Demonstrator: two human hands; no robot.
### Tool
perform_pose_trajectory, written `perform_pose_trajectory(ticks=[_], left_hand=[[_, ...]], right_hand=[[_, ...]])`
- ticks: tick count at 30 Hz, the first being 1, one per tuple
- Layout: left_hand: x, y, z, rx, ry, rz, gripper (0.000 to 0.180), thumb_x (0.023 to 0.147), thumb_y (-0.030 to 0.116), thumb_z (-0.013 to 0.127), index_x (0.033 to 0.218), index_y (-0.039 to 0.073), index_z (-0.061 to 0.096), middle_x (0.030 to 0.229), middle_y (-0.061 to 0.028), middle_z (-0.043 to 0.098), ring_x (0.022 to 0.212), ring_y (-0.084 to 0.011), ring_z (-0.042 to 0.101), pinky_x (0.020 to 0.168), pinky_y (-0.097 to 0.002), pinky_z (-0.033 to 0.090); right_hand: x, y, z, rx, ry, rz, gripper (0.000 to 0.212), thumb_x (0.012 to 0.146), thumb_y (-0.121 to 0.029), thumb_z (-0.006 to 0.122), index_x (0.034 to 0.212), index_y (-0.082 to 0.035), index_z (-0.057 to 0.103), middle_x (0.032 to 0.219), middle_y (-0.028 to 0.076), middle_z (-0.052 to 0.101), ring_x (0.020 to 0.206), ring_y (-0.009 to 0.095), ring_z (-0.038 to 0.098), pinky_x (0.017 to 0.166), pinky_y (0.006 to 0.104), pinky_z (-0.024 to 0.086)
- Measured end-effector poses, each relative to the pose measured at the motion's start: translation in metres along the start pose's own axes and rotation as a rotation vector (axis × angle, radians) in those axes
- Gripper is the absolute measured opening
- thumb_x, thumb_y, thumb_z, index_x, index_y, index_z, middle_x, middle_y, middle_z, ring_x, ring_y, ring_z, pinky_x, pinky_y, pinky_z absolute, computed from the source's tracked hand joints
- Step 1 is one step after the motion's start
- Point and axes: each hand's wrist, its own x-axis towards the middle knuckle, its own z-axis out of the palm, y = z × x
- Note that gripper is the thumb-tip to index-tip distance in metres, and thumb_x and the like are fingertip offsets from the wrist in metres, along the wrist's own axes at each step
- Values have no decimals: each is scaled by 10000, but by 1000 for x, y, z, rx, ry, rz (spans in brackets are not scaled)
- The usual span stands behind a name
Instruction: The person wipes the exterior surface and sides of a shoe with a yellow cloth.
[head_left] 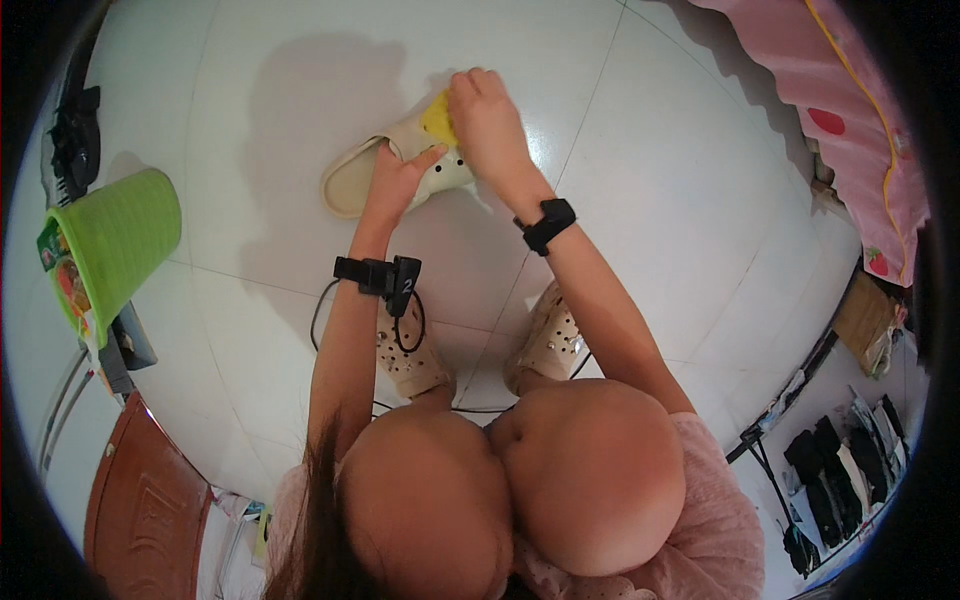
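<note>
A cream clog (352, 180) with round holes lies on the tiled floor ahead of my feet, its heel opening to the left and its toe to the right. My left hand (400, 180) grips the clog at its opening, fingers inside and thumb over the upper. A yellow sponge or cloth (438, 120) is pressed against the clog's upper. My right hand (487, 122) is closed on this yellow piece, which it partly hides. The clog's toe is partly covered by my right hand and wrist.
Cream clogs (405, 350) are on my feet. A green bin (125, 245) holding wrappers stands at the left, near a brown wooden door panel (150, 500). Pink strawberry-patterned fabric (850, 110) hangs at the upper right. Dark folded items (835, 480) sit on a shelf lower right.
</note>
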Motion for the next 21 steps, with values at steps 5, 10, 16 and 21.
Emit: perform_pose_trajectory(ticks=[5, 10, 16, 21], left_hand=[[0, 6, 7, -35, 33, -38, 446, 809, 160, 756, 1177, -22, 582, 1080, -90, 660, 951, -180, 637, 827, -321, 512], [1, 3, 3, -68, 2, -22, 489, 793, 159, 763, 1198, -30, 564, 1096, -108, 655, 959, -189, 640, 824, -324, 516], [-2, 11, 7, -86, 5, -118, 517, 776, 180, 777, 1199, -24, 562, 1101, -116, 652, 963, -201, 643, 797, -317, 526], [2, 11, 8, -93, -43, -62, 519, 824, 249, 749, 1222, -19, 551, 1099, -95, 651, 946, -172, 641, 806, -308, 524]], right_hand=[[-2, 47, -35, 133, 277, 157, 140, 890, -43, 579, 1015, 20, 577, 997, 175, 604, 912, 349, 593, 778, 400, 507], [-14, 36, -50, 339, 330, 313, 110, 950, -73, 551, 1011, 18, 560, 934, 167, 626, 770, 303, 615, 729, 358, 500], [-30, 47, -49, 655, 447, 458, 118, 961, -77, 538, 1054, -12, 572, 899, 115, 617, 762, 196, 573, 725, 313, 486], [-33, 43, -33, 626, 274, 355, 145, 966, -82, 538, 1026, -12, 650, 991, 93, 658, 827, 222, 603, 791, 309, 489]])
